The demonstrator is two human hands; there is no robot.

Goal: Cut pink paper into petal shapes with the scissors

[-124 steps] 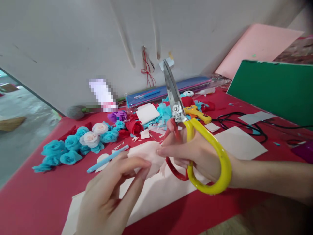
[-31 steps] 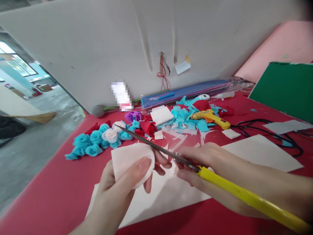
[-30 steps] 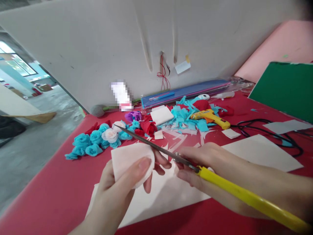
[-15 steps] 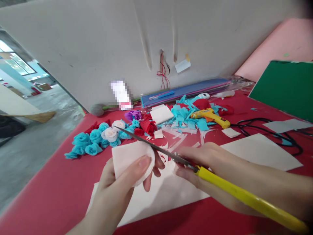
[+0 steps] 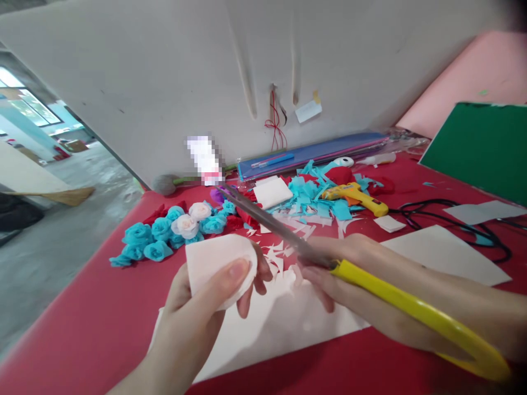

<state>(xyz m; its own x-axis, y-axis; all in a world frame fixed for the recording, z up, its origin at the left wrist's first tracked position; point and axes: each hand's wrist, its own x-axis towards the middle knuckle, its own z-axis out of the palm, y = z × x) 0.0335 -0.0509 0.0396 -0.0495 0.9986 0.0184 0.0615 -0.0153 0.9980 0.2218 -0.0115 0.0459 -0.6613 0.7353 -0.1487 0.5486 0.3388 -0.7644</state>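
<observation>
In the head view, the half-curled left hand is pinching layered, round-edged white paper, while the mostly closed right hand is holding yellow-handled metal scissors nearby, above a flat white sheet.

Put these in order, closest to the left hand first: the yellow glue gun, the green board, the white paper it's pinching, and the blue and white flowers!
Going by the head view, from the left hand:
1. White paper: right in its grip.
2. Blue and white flowers: just beyond it, toward the left.
3. Yellow glue gun: off to the right, farther back.
4. Green board: at the far right.
</observation>
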